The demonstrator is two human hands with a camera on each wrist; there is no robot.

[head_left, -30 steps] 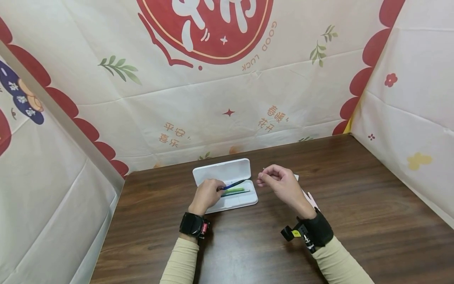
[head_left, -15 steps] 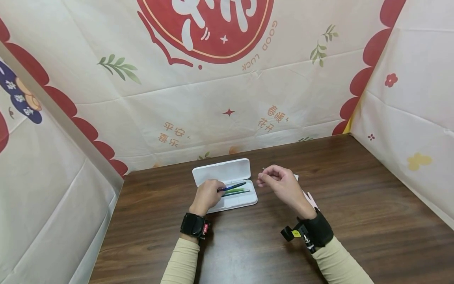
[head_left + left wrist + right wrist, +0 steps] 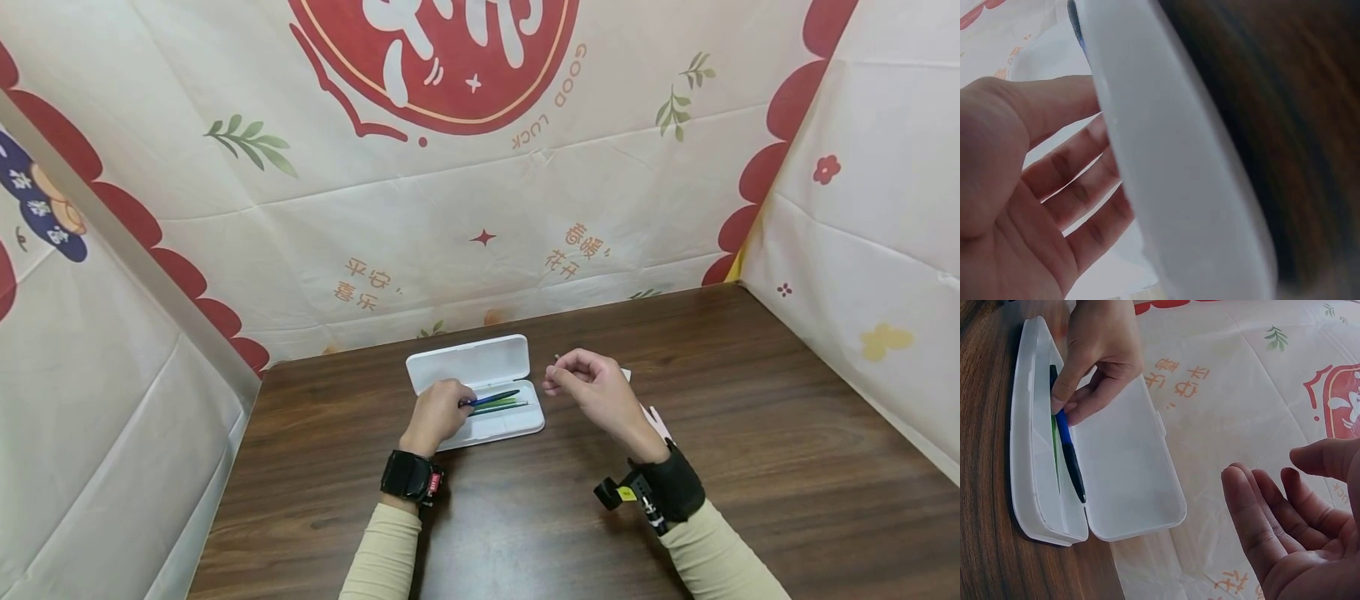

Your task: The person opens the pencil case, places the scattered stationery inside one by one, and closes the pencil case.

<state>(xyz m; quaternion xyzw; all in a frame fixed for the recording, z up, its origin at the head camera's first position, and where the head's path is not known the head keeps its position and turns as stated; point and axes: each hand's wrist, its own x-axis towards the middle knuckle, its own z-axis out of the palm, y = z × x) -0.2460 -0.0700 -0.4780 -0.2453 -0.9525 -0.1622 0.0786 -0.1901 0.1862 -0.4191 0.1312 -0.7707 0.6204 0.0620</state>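
Observation:
A blue pen [image 3: 1070, 455] with a dark grip is pinched between the thumb and fingers of my left hand [image 3: 438, 412]. It lies low over the tray of an opened white pencil case [image 3: 528, 418]. Green pens or pencils [image 3: 501, 407] lie in that tray, partly behind the blue pen. The left wrist view shows the case's white wall [image 3: 1166, 150] covering my fingertips. To the right of the case hovers my right hand [image 3: 596, 392], fingers loosely bent. In the right wrist view its thumb stands apart from the fingers, with nothing between them.
The case's raised lid [image 3: 472, 360] leans back toward the printed cloth wall [image 3: 450, 283]. A pale pink and white item [image 3: 657, 422] lies on the brown wooden table [image 3: 510, 525], mostly hidden under my right hand and forearm.
The blue pen's far end has dropped slightly toward the tray, while my left hand stays almost in place. My right hand has not visibly moved.

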